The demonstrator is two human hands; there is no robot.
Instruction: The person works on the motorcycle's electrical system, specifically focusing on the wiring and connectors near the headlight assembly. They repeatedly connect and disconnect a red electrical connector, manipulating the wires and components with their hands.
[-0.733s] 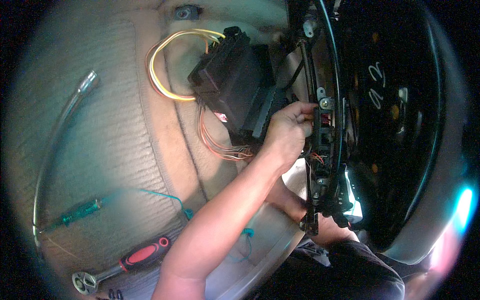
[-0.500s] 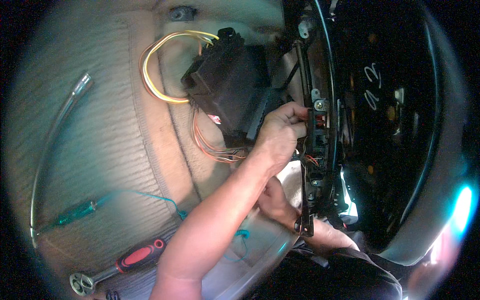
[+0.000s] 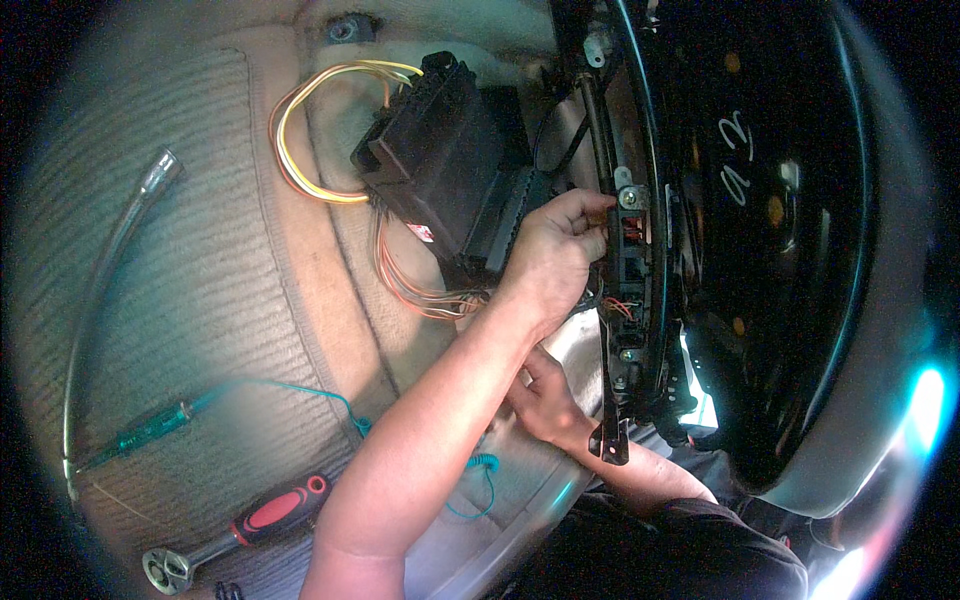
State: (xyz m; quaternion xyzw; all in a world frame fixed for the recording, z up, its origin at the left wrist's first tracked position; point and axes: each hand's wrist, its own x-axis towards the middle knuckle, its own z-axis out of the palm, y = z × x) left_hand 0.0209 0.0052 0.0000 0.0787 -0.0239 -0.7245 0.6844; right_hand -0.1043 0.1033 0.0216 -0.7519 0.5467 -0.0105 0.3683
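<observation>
My left hand (image 3: 550, 255) reaches up to a black connector strip (image 3: 632, 270) on a metal frame. Thumb and forefinger are closed at the strip's left edge, and whatever lies between their tips is hidden. Below it, my right hand (image 3: 555, 405) is held with bent fingers, their tips covered by my left forearm, so what they hold cannot be made out. Red wires (image 3: 620, 305) run along the strip. Left of my left hand rests a black module box (image 3: 440, 150), with yellow-white wires (image 3: 288, 130) looping out and an orange-brown bundle (image 3: 400, 285) beneath.
On ribbed tan carpet (image 3: 170, 280) lie a red-and-black ratchet (image 3: 275, 508), a long metal bar (image 3: 95, 300) and a teal probe (image 3: 150, 432) with a coiled lead (image 3: 483, 463). A large glossy black panel (image 3: 770, 300) fills the right side. A dark bracket (image 3: 608, 440) stands by my right wrist.
My view has shifted a little, so the strip and module box appear slightly left. The right hand has turned somewhat and shows more of itself. The left hand keeps its place at the strip.
</observation>
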